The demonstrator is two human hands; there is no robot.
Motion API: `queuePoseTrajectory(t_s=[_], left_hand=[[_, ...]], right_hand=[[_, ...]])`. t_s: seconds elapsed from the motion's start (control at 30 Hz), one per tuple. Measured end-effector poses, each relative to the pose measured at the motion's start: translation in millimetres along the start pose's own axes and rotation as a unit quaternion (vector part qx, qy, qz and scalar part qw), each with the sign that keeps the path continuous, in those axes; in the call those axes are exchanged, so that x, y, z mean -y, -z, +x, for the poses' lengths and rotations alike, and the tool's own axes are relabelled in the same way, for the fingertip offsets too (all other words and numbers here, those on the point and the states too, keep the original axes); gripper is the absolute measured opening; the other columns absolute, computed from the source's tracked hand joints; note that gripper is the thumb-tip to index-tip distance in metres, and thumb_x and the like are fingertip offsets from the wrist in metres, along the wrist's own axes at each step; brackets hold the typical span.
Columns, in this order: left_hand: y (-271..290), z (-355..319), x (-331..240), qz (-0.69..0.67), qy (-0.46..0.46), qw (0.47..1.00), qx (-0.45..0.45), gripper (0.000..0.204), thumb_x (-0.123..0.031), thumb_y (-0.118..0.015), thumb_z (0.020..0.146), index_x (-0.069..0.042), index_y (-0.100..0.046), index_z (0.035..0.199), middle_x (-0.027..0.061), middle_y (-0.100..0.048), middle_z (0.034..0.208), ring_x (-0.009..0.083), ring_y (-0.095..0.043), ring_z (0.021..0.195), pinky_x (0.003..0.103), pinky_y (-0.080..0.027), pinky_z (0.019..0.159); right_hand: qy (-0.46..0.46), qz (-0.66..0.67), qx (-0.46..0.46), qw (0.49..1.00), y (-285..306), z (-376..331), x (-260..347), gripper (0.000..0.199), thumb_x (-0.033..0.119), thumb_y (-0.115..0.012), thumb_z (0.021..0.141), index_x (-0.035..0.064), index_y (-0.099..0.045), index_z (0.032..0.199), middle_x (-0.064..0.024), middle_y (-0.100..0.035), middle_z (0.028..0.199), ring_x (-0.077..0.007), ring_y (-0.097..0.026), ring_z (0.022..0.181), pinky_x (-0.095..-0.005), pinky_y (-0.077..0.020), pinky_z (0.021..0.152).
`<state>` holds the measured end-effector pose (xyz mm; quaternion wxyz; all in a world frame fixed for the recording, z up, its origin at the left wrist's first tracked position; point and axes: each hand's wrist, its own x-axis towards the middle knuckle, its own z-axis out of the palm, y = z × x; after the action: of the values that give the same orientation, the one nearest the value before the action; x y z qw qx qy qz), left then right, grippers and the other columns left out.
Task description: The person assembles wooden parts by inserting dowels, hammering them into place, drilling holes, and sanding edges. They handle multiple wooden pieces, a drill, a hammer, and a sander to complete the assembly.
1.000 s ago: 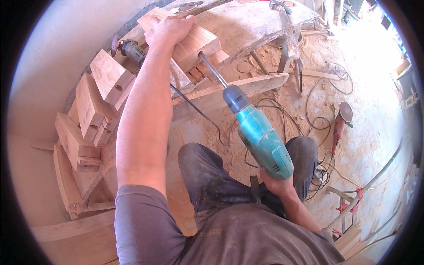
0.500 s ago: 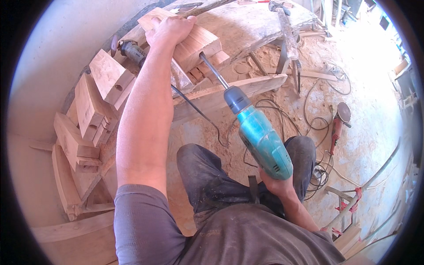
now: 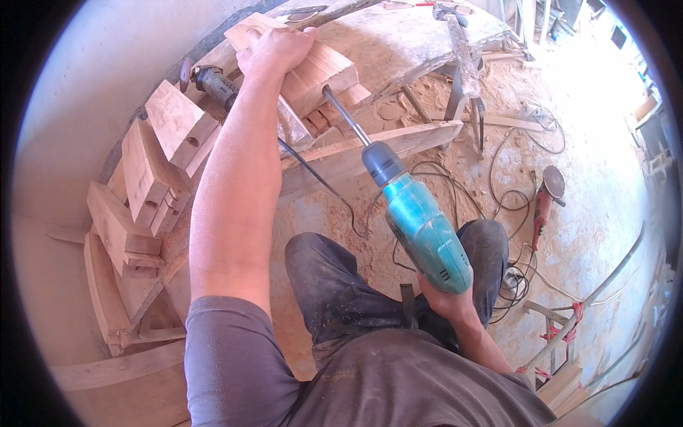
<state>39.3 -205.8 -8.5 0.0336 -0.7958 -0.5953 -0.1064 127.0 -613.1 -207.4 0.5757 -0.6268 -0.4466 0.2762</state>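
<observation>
My left hand point(image 3: 279, 51) grips a thick pale wooden block point(image 3: 321, 71) from above, at the far side of the workbench, with its fingers over the block's far edge. A teal power drill point(image 3: 428, 231) is in my right hand point(image 3: 448, 299), which is wrapped round its rear end; most of those fingers are hidden beneath the body. The drill slants up and away to the left. The tip of its long metal bit point(image 3: 346, 116) sits in a hole in the block's near end face.
More cut wooden blocks point(image 3: 146, 171) line the left, some with holes. A grey power tool point(image 3: 213, 84) lies behind my left forearm. A hammer point(image 3: 461, 53) rests on the bench's right side. On the dusty floor lie a red angle grinder point(image 3: 546, 206) and looped cables point(image 3: 509, 206).
Hardly anything differs. The block, my left hand and the drill have shifted very slightly to the right, with the bit still in the hole.
</observation>
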Motion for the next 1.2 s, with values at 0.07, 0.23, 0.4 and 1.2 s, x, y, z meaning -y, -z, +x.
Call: queuePoseTrajectory(t_s=[0.07, 0.23, 0.4, 1.2], left_hand=[[0, 0, 0, 0.002, -0.008, 1.0, -0.004, 0.066, -0.067, -0.041, 0.099, -0.025, -0.063, 0.145, 0.0055, -0.055, 0.155, 0.0326, -0.025, 0.157, 0.052, -0.033, 0.12], [2, -3, -2, -0.011, 0.0, 1.0, -0.007, 0.066, -0.066, -0.041, 0.099, -0.024, -0.063, 0.145, 0.0064, -0.054, 0.155, 0.0342, -0.023, 0.158, 0.053, -0.032, 0.121], [1, -2, -2, -0.013, 0.001, 1.0, -0.001, 0.065, -0.065, -0.041, 0.098, -0.027, -0.061, 0.147, 0.0064, -0.053, 0.156, 0.0318, -0.026, 0.157, 0.054, -0.032, 0.12], [-5, 3, 3, -0.012, -0.013, 1.0, -0.022, 0.064, -0.064, -0.039, 0.099, -0.025, -0.063, 0.145, 0.005, -0.058, 0.152, 0.0323, -0.029, 0.155, 0.053, -0.032, 0.118]], right_hand=[[-0.002, -0.009, 0.007, 1.0, 2, -1, 1, 0.017, 0.003, -0.075, 0.078, 0.0027, -0.071, 0.095, -0.0105, -0.072, 0.083, -0.0195, -0.07, 0.074, -0.0333, -0.055, 0.069], [-0.019, -0.025, 0.025, 0.999, 5, -5, 1, 0.02, 0.004, -0.075, 0.078, 0.0024, -0.07, 0.097, -0.0105, -0.073, 0.085, -0.0203, -0.071, 0.077, -0.0335, -0.0552, 0.071], [-0.003, -0.019, 0.02, 1.0, 6, -1, -3, 0.024, 0.003, -0.075, 0.077, 0.0011, -0.07, 0.1, -0.0113, -0.073, 0.091, -0.021, -0.071, 0.081, -0.0329, -0.0549, 0.074], [-0.088, 0.017, -0.045, 0.995, 40, 3, 86, 0.044, -0.002, -0.075, 0.078, -0.0025, -0.065, 0.121, -0.0049, -0.073, 0.102, -0.01, -0.065, 0.091, -0.0278, -0.0526, 0.083]])
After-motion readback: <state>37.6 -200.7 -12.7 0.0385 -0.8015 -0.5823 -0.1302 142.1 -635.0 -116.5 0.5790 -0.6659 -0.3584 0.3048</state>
